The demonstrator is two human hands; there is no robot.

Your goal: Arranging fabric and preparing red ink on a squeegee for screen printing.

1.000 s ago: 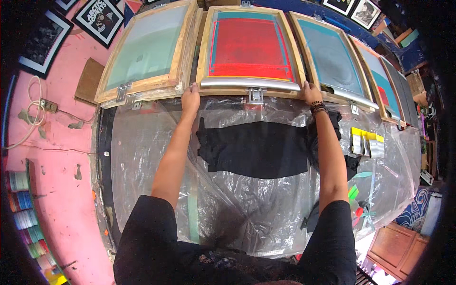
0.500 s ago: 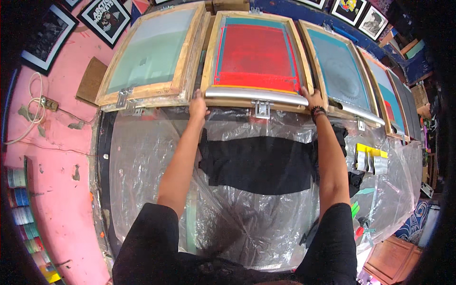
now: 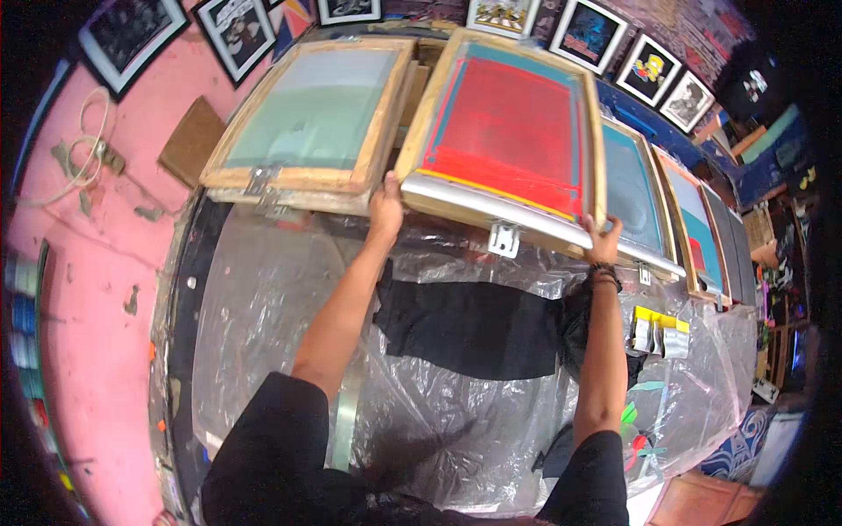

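You are gripping the red frame (image 3: 517,131) by its two near corners; your left hand (image 3: 386,209) is closing round the left corner, some of its fingers being hidden by the wood; your right hand (image 3: 603,238) is holding the right corner, thumb and fingers spreading over the edge; dark beads (image 3: 605,276) are circling that wrist.

The red frame is sitting at the far side of the table, past the black cloth (image 3: 474,329); it is slanting, its right near corner lying closer to you than its left; a silver bar (image 3: 491,209) is running along its near edge, with a metal clip (image 3: 503,239) hanging under the middle.

The green frame (image 3: 320,123) is lying just to the left; the blue frame (image 3: 636,184) is showing on the right, partly hidden by the red one; whether those two are touching, you cannot tell from here.

Between your forearms the black cloth is lying on a clear plastic sheet (image 3: 289,333); yellow and silver strips (image 3: 660,333) are resting right of your right forearm; framed pictures (image 3: 589,35) are lining the back wall.
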